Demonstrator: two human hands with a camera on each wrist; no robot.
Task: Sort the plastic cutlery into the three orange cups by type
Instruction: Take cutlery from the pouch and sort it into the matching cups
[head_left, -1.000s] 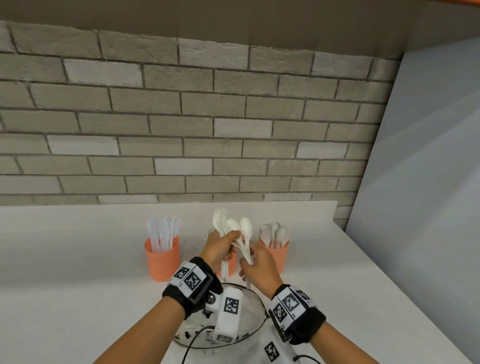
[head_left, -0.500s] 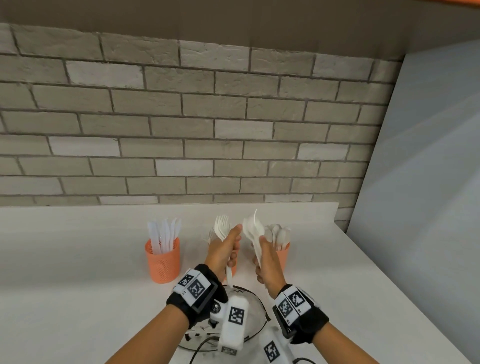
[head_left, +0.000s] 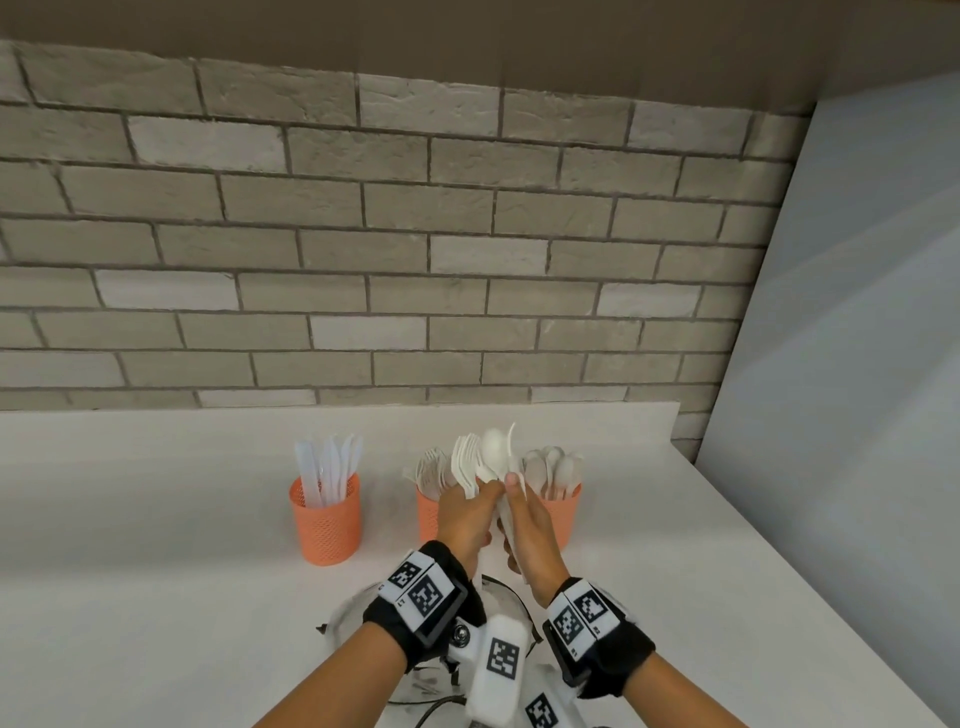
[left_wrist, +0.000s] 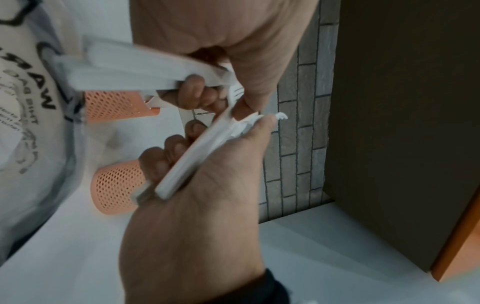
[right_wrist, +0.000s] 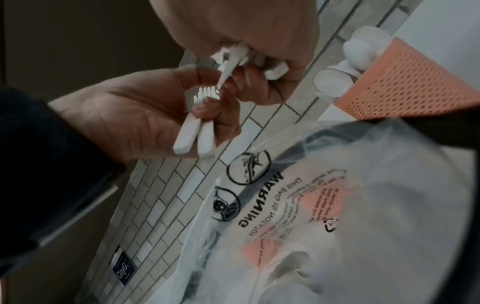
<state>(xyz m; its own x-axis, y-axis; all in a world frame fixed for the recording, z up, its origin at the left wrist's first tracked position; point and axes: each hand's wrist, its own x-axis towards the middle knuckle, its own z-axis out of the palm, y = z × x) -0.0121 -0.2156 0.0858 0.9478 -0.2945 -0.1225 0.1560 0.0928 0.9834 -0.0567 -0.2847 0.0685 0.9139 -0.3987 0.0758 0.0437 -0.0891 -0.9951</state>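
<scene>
Three orange cups are standing in a row on the white counter (head_left: 156, 545) near the brick wall (head_left: 363, 260). The left cup (head_left: 325, 519) is holding knives (head_left: 328, 467), well apart from the other two. The middle cup (head_left: 427, 514) is holding forks (head_left: 430, 467) and is half hidden behind the hands. The right cup (head_left: 563, 512) is holding spoons (head_left: 553, 467).

Both hands are raised close together in front of the middle and right cups, touching each other at the fingertips. The left hand (head_left: 465, 514) is gripping a small bundle of white forks (head_left: 464, 462) with its fingers curled around the handles. The right hand (head_left: 530, 535) is gripping a bundle with a spoon (head_left: 493, 447) at the top; the other pieces in this bundle are pressed together, and I cannot tell their type. In the wrist views the handles are blurred and partly covered by the palms.

Below the wrists, a clear plastic bag (right_wrist: 337, 205) with a printed warning is lying on the counter. Its content is hard to make out, and the wrist cameras are covering a large part of it in the head view.
</scene>
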